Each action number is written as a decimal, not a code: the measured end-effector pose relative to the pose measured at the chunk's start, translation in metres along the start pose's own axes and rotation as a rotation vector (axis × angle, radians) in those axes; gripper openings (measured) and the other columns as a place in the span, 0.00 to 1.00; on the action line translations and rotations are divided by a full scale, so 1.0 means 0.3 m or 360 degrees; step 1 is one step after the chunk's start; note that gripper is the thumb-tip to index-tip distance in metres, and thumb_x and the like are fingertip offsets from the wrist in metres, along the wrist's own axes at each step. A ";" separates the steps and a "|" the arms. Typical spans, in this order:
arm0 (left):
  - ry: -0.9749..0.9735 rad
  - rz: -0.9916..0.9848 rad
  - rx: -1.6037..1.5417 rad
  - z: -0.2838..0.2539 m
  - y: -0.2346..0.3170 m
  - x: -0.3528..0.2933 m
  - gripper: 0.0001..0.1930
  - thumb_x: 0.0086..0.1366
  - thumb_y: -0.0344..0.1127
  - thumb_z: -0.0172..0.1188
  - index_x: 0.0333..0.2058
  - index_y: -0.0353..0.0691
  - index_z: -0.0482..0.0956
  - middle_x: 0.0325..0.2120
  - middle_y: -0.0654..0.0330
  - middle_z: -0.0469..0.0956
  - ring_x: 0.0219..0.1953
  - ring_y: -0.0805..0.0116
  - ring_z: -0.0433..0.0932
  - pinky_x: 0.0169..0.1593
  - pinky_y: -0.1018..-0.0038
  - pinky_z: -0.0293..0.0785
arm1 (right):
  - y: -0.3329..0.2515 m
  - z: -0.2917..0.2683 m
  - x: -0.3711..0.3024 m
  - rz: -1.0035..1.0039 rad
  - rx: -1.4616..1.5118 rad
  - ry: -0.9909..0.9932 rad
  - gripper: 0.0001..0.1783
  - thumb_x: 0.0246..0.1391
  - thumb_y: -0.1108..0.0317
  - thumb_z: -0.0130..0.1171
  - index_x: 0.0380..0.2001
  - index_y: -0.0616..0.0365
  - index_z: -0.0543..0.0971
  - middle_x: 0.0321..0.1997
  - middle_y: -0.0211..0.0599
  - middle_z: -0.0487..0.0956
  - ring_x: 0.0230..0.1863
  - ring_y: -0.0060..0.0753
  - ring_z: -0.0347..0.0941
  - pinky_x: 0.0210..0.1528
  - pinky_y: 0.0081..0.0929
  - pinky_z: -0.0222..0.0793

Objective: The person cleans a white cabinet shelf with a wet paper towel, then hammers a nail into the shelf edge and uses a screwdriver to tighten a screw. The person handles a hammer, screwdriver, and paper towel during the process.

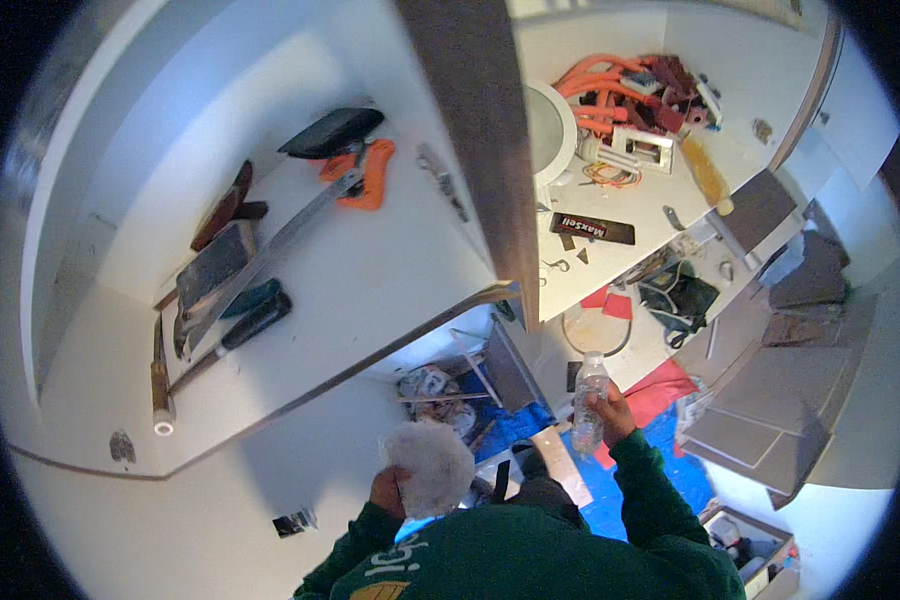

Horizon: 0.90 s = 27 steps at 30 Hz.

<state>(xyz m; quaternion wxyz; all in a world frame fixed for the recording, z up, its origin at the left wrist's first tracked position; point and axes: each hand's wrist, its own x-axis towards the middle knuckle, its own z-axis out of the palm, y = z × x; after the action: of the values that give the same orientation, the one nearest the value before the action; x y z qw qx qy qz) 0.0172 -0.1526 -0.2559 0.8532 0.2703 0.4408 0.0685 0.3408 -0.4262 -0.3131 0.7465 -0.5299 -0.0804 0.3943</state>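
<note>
While the left hand is pinching a white pad at its left edge, the right hand is wrapping its fingers around a clear bottle, and both things are hovering beyond the green top, well apart. Between two white shelves a dark post is standing, parting a blade and an orange cloth, which are lying on the left, from orange hoses and a black box, which are cluttering the right. Below, a blue sheet is showing around the right sleeve, and a red cloth is lying near the bottle and grey-brown panels.
</note>
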 end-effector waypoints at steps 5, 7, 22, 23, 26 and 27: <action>-0.0459 -0.0196 -0.0260 0.257 0.087 0.016 0.38 0.45 0.35 0.53 0.60 0.32 0.63 0.54 0.42 0.71 0.56 0.41 0.71 0.61 0.45 0.67 | -0.455 0.172 -0.146 -0.0305 -0.1080 -0.0497 0.22 0.56 0.63 0.64 0.51 0.59 0.73 0.42 0.28 0.75 0.45 0.27 0.73 0.50 0.29 0.70; -0.0823 -0.0190 -0.0367 0.287 0.078 0.057 0.39 0.45 0.35 0.54 0.60 0.32 0.62 0.55 0.43 0.70 0.57 0.43 0.71 0.62 0.46 0.65 | -0.595 0.268 -0.157 -0.0411 -0.1475 -0.0593 0.28 0.50 0.56 0.68 0.51 0.60 0.73 0.40 0.38 0.79 0.41 0.38 0.78 0.47 0.33 0.72; -0.1283 0.0194 -0.0516 0.524 0.210 -0.181 0.38 0.71 0.64 0.26 0.68 0.41 0.50 0.66 0.48 0.57 0.66 0.48 0.61 0.68 0.53 0.55 | -0.917 0.723 -0.138 -0.0939 -0.2887 -0.1255 0.39 0.47 0.45 0.66 0.55 0.60 0.70 0.40 0.56 0.79 0.42 0.58 0.78 0.44 0.46 0.73; -0.1276 0.0225 -0.0532 0.529 0.218 -0.196 0.37 0.71 0.64 0.26 0.68 0.42 0.50 0.66 0.48 0.57 0.65 0.48 0.61 0.68 0.53 0.55 | -0.909 0.742 -0.133 -0.0928 -0.2959 -0.1284 0.39 0.47 0.44 0.66 0.55 0.61 0.70 0.40 0.55 0.80 0.41 0.58 0.78 0.44 0.46 0.73; -0.1281 0.0264 -0.0592 0.521 0.226 -0.212 0.37 0.71 0.63 0.26 0.68 0.41 0.50 0.66 0.48 0.58 0.65 0.48 0.61 0.68 0.53 0.55 | -0.895 0.793 -0.124 -0.0958 -0.3099 -0.1343 0.39 0.47 0.43 0.65 0.52 0.62 0.70 0.37 0.53 0.80 0.38 0.57 0.78 0.41 0.46 0.73; -0.1288 0.0266 -0.0613 0.516 0.227 -0.214 0.37 0.71 0.63 0.26 0.68 0.41 0.50 0.65 0.48 0.58 0.65 0.48 0.61 0.68 0.53 0.55 | -0.892 0.801 -0.122 -0.1004 -0.3096 -0.1354 0.38 0.47 0.43 0.65 0.52 0.62 0.70 0.36 0.53 0.80 0.38 0.57 0.78 0.40 0.46 0.73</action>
<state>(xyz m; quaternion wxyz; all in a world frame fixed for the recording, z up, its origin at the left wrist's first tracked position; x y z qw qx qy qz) 0.1092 -0.1800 -0.1025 0.9830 0.1465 0.0278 0.1067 0.3215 -0.3102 0.0286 -0.0098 -0.6675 -0.7371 0.1050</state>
